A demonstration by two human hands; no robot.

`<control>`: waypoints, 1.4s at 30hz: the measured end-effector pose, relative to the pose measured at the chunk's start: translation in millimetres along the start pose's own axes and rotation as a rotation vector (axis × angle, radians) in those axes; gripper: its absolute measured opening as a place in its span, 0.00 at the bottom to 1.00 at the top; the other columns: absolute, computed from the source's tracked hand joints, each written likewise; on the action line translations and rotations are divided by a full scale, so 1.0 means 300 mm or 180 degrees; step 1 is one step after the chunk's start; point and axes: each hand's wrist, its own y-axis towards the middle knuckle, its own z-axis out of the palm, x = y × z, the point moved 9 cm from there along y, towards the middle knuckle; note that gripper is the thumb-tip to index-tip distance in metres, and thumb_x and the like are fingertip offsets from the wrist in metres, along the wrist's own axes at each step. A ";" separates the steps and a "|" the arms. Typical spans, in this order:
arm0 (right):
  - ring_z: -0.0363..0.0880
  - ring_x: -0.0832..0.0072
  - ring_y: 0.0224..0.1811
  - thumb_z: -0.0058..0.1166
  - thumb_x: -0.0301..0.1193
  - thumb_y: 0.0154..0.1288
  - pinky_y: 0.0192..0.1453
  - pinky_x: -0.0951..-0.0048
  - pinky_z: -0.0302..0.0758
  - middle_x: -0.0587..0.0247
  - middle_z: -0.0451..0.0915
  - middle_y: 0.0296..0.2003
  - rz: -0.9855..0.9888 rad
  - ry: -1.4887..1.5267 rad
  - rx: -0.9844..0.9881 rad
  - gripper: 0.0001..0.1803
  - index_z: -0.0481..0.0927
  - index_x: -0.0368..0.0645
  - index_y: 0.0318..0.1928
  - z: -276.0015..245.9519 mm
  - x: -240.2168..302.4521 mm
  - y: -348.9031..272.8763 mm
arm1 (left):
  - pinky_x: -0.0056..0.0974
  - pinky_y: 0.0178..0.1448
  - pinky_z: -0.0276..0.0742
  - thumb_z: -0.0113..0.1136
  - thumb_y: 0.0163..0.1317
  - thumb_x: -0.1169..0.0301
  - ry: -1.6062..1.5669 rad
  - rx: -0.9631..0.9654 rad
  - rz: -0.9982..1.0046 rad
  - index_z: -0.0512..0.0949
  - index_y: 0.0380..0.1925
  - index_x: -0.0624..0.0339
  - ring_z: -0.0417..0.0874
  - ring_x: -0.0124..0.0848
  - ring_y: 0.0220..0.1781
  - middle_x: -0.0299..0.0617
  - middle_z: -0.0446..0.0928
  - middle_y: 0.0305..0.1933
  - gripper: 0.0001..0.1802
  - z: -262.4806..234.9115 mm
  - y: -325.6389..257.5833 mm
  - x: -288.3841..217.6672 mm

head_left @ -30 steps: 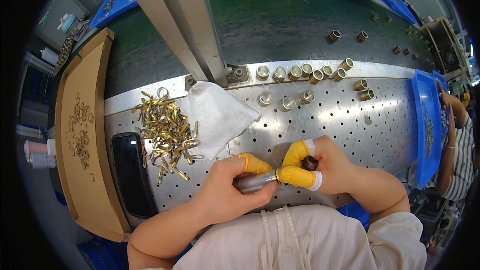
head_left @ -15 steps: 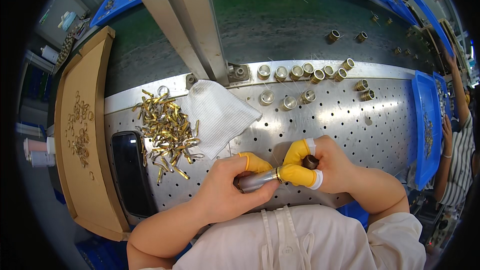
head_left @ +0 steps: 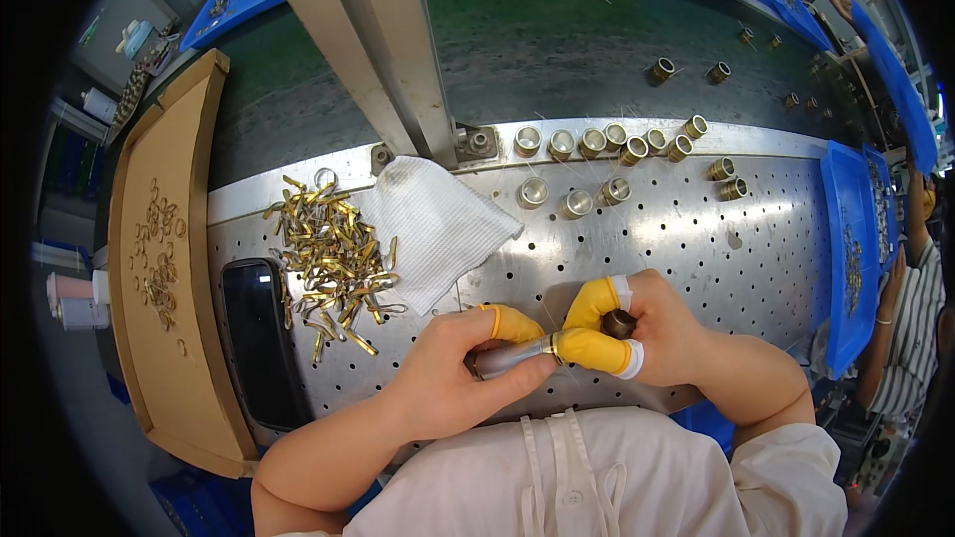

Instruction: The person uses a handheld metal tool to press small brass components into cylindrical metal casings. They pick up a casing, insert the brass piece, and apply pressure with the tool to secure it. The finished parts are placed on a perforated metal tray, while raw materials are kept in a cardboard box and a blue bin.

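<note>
In front of my body, my left hand (head_left: pixel 448 368) is closed round a silver metal cylinder (head_left: pixel 512 356) with a gold ring at its right end. Yellow finger covers are on its fingertips. My right hand (head_left: pixel 647 333), also with yellow covers, is closed on a tool whose dark brown rounded handle end (head_left: pixel 619 323) pokes out; the rest is hidden. Its thumb and finger meet at the cylinder's gold-ringed end. A thin wire or thread (head_left: pixel 548 312) sticks up by that end. Left of my hands lies a pile of gold and silver metal clips (head_left: pixel 333 259).
A white cloth (head_left: pixel 433 229) lies beside the clips, a black phone (head_left: pixel 261 338) to their left. Several metal cups (head_left: pixel 577 203) stand behind my hands. A metal post (head_left: pixel 373 50) rises before the green belt (head_left: pixel 537 50). A cardboard tray (head_left: pixel 164 368) and blue tray (head_left: pixel 846 328) flank the bench.
At the far right, a co-worker's raised blue tray has swung rightward and nearer. My hands keep their hold on the cylinder and tool, with hardly any shift.
</note>
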 end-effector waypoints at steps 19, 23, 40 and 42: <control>0.61 0.85 0.16 0.62 0.35 0.53 0.20 0.80 0.61 0.68 0.69 0.15 -0.0167 -0.0203 0.0023 0.13 0.75 0.38 0.25 0.011 0.017 -0.002 | 0.27 0.27 0.67 0.64 0.49 0.71 0.0008 -0.0238 0.0183 0.76 0.31 0.65 0.72 0.20 0.22 0.38 0.74 0.23 0.11 -0.015 0.006 -0.001; 0.62 0.85 0.17 0.62 0.35 0.54 0.20 0.81 0.61 0.69 0.70 0.16 -0.0145 -0.0187 0.0012 0.13 0.75 0.38 0.25 0.007 0.015 -0.001 | 0.25 0.31 0.66 0.62 0.51 0.75 0.0059 -0.0094 -0.0056 0.75 0.33 0.65 0.70 0.18 0.28 0.34 0.74 0.28 0.10 -0.004 0.003 -0.007; 0.63 0.87 0.19 0.61 0.34 0.55 0.23 0.82 0.61 0.72 0.72 0.18 0.0159 0.0347 -0.0011 0.11 0.77 0.38 0.27 0.008 -0.033 -0.002 | 0.24 0.36 0.67 0.61 0.51 0.75 0.0173 -0.0191 -0.0018 0.75 0.34 0.66 0.70 0.18 0.31 0.34 0.74 0.31 0.10 -0.006 0.002 -0.007; 0.63 0.87 0.19 0.61 0.34 0.55 0.22 0.82 0.61 0.72 0.72 0.18 0.0131 0.0296 -0.0002 0.12 0.77 0.38 0.27 0.010 -0.030 -0.002 | 0.24 0.34 0.66 0.61 0.52 0.75 0.0181 -0.0217 0.0039 0.75 0.33 0.66 0.69 0.17 0.30 0.34 0.74 0.30 0.10 -0.007 0.001 -0.009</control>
